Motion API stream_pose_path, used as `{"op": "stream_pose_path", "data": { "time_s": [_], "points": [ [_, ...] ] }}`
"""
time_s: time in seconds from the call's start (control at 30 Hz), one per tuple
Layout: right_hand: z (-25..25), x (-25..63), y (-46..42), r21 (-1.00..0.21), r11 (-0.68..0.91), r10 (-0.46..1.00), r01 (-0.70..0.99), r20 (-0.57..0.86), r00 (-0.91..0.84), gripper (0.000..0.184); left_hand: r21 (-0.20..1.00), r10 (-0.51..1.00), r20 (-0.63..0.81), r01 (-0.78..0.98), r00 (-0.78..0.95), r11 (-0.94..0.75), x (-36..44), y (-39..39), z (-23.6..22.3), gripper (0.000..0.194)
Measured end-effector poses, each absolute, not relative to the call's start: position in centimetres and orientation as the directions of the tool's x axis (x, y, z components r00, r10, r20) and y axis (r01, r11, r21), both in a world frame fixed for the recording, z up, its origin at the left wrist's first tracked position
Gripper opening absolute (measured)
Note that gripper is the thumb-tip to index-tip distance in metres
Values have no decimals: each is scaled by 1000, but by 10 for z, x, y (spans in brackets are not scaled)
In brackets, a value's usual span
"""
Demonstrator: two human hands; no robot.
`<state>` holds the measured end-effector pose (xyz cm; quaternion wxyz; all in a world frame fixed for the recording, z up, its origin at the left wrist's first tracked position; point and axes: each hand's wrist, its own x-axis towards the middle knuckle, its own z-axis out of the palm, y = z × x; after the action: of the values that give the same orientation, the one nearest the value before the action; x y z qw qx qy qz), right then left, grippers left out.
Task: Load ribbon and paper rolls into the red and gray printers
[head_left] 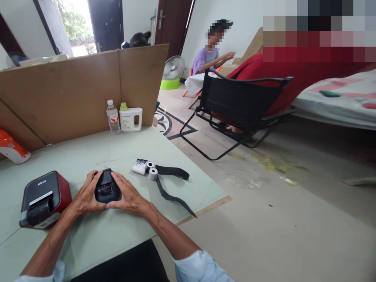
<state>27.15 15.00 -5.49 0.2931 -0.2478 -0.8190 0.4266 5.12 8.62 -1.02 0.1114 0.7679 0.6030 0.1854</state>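
Note:
A small black device [107, 190] with a glossy dark window, like a compact label printer, is on the table between my two hands. My left hand [88, 194] wraps its left side and my right hand [129, 196] its right side, with both thumbs near its front edge. To the left stands a larger red and black label printer [46, 199] with a white strip on its top. Right of my hands lie white paper rolls [152, 173], two of them with dark strips [173, 171] trailing toward the table's right edge.
Along the back of the table [117, 250] stands a cardboard partition [82, 94]. Before it are a water bottle [113, 118], a white jug [131, 119] and an orange bottle [13, 147]. A folding chair [241, 98] and two people are to the right.

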Motion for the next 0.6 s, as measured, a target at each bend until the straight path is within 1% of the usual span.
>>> {"op": "stream_pose_path", "data": {
  "time_s": [0.03, 0.1, 0.17, 0.2, 0.3, 0.37, 0.5, 0.6],
  "points": [
    [-56, 273, 151, -886, 455, 665, 86, 275, -694, 117, 369, 957, 190, 888, 217, -275, 53, 84, -10, 120],
    [-56, 273, 151, -956, 291, 724, -37, 245, -645, 104, 295, 926, 283, 896, 250, -332, 55, 77, -9, 120],
    [-54, 272, 150, -983, 148, 771, -110, 184, -609, 89, 210, 883, 368, 899, 290, -383, 58, 70, -9, 119],
    [-53, 271, 149, -986, 110, 779, -125, 164, -605, 84, 167, 861, 404, 900, 310, -402, 60, 66, -9, 117],
    [-47, 270, 145, -982, 103, 776, -157, 178, -605, 78, 53, 805, 468, 897, 365, -438, 63, 57, -9, 113],
    [-45, 270, 144, -977, 116, 780, -180, 202, -593, 72, 9, 780, 488, 892, 391, -452, 64, 52, -9, 112],
    [-44, 272, 141, -970, 114, 778, -216, 222, -588, 67, -24, 746, 525, 883, 410, -468, 65, 46, -10, 115],
    [-43, 273, 140, -969, 93, 778, -228, 214, -591, 65, -40, 718, 552, 873, 425, -486, 65, 43, -12, 111]
  ]
}}
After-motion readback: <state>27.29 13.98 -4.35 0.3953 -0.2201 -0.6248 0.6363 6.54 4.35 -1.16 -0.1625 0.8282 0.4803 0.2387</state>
